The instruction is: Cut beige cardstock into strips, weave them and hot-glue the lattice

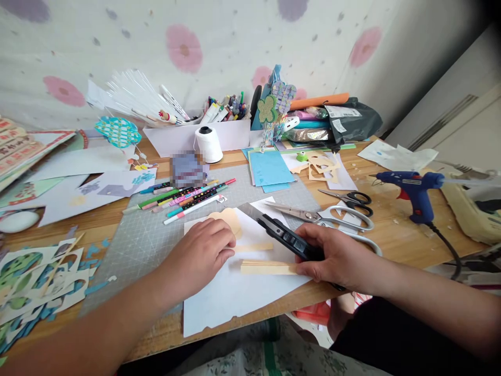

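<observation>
Seen through my distant head camera, a pair of bare hands works over a white sheet (219, 308) laid at the near edge of a wooden surface (415, 248), partly across a grey cutting mat (144, 235). The work looks partway along to me: a stack of cream strips (266, 268) lies cut on the sheet, a single strip (258, 247) rests just beyond the stack, and cream offcuts (316, 174) with rounded openings sit past the sheet's far right side. Nothing cream looks joined, and how much cutting is left I cannot tell.

The strips are pale, narrow and straight-edged, their layers showing along the stack's upper side. A cream piece (234, 222) with a wavy edge lies at the sheet's far side, partly covered by the left hand (207, 243). That hand's fingers curl loosely by the single strip's end; whether its grip has hold of anything I cannot tell. The right hand (338, 256) closes its grip around a black utility knife (291, 240), blade out over the sheet, thumb at the stack's right end. Silver scissors (301, 213) lie at the sheet's far right corner.
</observation>
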A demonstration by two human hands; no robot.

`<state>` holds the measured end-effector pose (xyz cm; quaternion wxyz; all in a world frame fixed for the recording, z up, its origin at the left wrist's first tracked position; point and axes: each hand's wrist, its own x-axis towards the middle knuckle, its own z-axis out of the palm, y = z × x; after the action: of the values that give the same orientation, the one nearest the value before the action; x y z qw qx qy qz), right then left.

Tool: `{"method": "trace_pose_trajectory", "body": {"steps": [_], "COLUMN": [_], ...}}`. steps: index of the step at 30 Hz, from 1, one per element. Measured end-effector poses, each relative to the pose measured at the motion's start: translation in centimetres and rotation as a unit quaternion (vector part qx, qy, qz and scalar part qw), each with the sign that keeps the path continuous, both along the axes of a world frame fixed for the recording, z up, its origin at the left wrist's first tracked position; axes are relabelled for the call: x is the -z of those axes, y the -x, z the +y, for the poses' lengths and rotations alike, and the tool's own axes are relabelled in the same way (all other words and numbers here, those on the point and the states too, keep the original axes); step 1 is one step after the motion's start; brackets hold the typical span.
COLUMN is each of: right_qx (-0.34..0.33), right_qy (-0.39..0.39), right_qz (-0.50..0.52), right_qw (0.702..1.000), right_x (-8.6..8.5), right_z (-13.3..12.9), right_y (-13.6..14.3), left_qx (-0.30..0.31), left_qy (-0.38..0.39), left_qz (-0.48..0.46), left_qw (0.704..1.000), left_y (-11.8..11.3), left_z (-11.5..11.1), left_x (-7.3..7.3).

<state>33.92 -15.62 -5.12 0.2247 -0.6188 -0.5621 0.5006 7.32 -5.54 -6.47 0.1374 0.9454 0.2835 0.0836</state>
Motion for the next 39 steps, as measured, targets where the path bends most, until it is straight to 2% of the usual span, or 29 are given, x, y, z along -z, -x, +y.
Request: {"method": "trace_pose_trajectory", "body": {"steps": [4,7,10,13,20,23,25,26,28,29,33,36,39], "right_qx": [-0.032,-0.038,-0.033,-0.017,0.046,0.052,0.057,0.059,0.061,0.061,0.067,0.052,0.020], "right_qy": [-0.006,-0.017,-0.022,-0.005,-0.008,-0.012,-0.017,-0.021,-0.029,-0.032,-0.047,-0.082,-0.076], "right_qz": [-0.045,-0.065,-0.050,-0.014,-0.008,-0.036,-0.055,-0.055,-0.037,-0.025,-0.025,-0.068,-0.107], "right_qw": [0.998,0.997,0.998,1.000,0.999,0.998,0.997,0.997,0.997,0.997,0.996,0.993,0.991], "right_x": [-0.5,-0.6,-0.4,-0.2,0.8,1.0,0.9,0.9,0.7,0.5,-0.3,-1.2,-1.7], "right_z": [0.6,1.0,1.1,1.2,1.7,1.9,2.1,2.2,2.4,2.4,1.9,0.3,-2.1], "right_y": [0.4,0.6,0.6,0.7,1.1,1.5,1.8,1.9,2.1,2.1,1.0,-0.7,-2.8], "left_qx": [-0.012,-0.023,-0.029,-0.033,-0.040,-0.055,-0.028,0.004,0.079,0.096,0.093,0.110,0.129], "left_qy": [-0.014,0.022,0.063,0.071,-0.030,-0.072,-0.083,-0.074,-0.059,-0.067,-0.094,-0.102,-0.123], "left_qz": [0.010,0.030,0.026,0.007,0.002,-0.061,-0.135,-0.150,-0.112,-0.084,-0.025,-0.041,-0.062], "left_qw": [1.000,0.999,0.997,0.997,0.999,0.994,0.987,0.986,0.989,0.990,0.991,0.988,0.982], "left_y": [0.3,0.4,0.4,0.3,1.3,1.3,0.8,0.3,-0.8,-1.3,-2.4,-2.0,-1.3], "left_z": [0.0,0.1,-0.1,-0.2,1.9,2.1,1.4,0.8,-0.3,-0.8,-1.0,-0.3,0.3], "left_x": [0.1,-0.1,-0.4,-0.5,0.3,0.1,-0.4,-0.7,-1.0,-1.1,-0.6,-0.1,0.2]}}
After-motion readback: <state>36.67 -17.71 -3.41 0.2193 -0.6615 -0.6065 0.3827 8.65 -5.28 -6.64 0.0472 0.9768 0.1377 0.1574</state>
